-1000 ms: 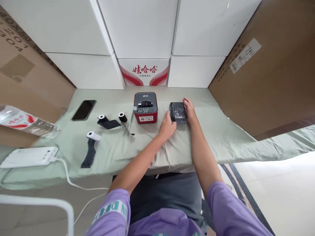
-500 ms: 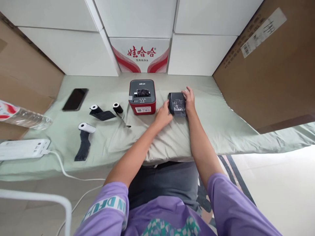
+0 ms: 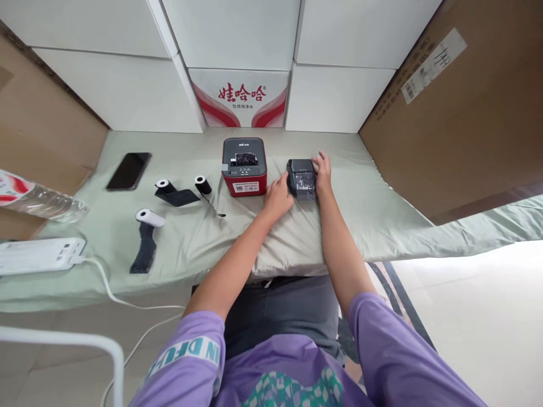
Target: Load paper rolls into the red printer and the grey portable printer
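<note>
1. Small dark grey label printer (image 3: 301, 178) on the pale green cloth (image 3: 382, 215), just right of the red and grey printer (image 3: 245, 166).
2. Left hand (image 3: 278, 195) against its left side, fingers curled together on the casing.
3. Right hand (image 3: 323, 171) against its right side, fingers slightly spread along the edge.
4. Further left: three paper rolls (image 3: 149, 216) with dark strips, black phone (image 3: 129, 170), white power strip (image 3: 40, 255), water bottle (image 3: 38, 199).

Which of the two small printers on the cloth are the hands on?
The dark grey printer, right of the red printer. The left hand and right hand flank it; the red one stands untouched.
</note>
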{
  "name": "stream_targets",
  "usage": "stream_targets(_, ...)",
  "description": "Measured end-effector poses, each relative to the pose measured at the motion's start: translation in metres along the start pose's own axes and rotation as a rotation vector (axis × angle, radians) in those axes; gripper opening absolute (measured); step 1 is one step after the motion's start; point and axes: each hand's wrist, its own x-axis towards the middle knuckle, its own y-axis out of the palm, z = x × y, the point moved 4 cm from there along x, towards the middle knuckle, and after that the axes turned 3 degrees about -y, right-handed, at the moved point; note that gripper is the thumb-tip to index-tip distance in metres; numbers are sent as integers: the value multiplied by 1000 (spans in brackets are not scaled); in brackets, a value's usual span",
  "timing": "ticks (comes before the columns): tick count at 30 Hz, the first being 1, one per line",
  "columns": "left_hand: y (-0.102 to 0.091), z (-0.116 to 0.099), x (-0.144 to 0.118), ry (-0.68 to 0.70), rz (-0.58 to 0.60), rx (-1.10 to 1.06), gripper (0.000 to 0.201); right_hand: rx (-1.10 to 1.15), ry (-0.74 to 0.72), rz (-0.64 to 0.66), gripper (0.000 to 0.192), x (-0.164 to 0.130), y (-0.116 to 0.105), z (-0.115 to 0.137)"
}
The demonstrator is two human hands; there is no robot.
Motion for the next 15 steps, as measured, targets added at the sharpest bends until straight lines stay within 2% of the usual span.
stream_targets(8, 1, 4, 0, 2, -8, -67, 87, 46, -25, 44, 64, 0, -1, -1)
stream_targets(12, 1, 5, 0, -7, -1, -67, 86, 88, -70, 148, 61, 4, 0, -1)
stream_targets(15, 2, 5, -1, -12, 5, -76, 85, 82, -47, 163, 58, 5, 1, 0)
